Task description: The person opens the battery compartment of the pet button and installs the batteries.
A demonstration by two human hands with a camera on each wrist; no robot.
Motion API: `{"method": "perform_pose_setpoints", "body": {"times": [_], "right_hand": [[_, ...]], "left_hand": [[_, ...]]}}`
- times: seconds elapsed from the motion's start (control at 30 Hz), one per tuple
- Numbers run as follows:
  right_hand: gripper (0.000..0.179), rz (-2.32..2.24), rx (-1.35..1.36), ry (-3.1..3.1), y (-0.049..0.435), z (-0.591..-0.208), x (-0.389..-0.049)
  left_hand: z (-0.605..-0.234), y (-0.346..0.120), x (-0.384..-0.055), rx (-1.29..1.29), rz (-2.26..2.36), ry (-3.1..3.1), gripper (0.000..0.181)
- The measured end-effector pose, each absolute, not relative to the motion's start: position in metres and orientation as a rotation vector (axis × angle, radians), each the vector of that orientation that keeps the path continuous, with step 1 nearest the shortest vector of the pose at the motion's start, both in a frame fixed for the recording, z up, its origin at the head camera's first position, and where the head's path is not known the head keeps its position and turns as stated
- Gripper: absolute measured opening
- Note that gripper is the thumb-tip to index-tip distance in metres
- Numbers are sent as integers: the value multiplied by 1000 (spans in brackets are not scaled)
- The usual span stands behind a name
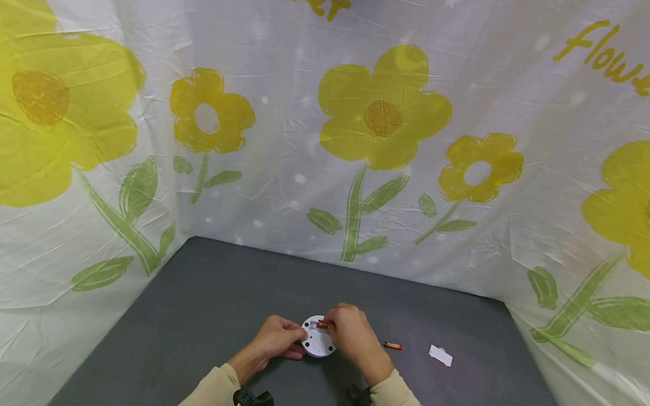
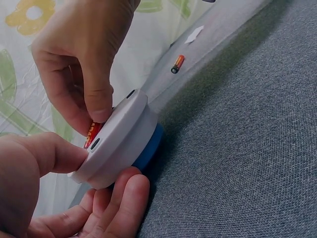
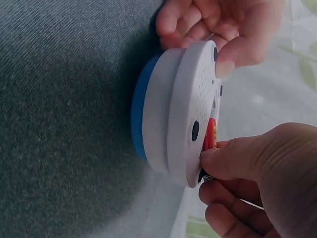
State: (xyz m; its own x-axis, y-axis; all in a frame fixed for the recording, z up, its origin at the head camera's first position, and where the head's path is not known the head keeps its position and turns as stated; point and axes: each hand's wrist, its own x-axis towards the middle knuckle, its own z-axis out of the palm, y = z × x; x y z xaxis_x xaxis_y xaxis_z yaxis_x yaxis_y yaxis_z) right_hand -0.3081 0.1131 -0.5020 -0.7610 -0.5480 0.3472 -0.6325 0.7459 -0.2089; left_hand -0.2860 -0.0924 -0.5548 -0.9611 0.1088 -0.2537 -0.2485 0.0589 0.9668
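Right hand (image 1: 349,332) pinching, left hand (image 1: 276,338) seemingly gripping

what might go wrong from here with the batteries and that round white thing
The held battery, pinched in the right hand, might slip or seat crookedly, as it is partly over the opening.

The round white device might shift under pressure if the left hand loosens at its edge.

The loose battery lies on its side on the table, so a bump might roll it.

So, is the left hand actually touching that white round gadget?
Touching. The left wrist view shows it: the left hand has its thumb pressed against the edge of the white round gadget.
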Motion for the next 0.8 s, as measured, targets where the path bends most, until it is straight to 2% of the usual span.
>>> {"method": "perform_pose_setpoints", "body": {"times": [0.43,0.67,0.8], "right_hand": [[12,468,936,-2677,106,-505,-309],[9,477,913,-2670,118,-496,-314],[13,507,880,-2686,126,-491,-320]], "left_hand": [[-555,-93,-285,-142,1984,2084,24],[-557,-93,-287,-144,1988,2076,24],[-558,-92,-288,-147,1993,2068,25]]}}
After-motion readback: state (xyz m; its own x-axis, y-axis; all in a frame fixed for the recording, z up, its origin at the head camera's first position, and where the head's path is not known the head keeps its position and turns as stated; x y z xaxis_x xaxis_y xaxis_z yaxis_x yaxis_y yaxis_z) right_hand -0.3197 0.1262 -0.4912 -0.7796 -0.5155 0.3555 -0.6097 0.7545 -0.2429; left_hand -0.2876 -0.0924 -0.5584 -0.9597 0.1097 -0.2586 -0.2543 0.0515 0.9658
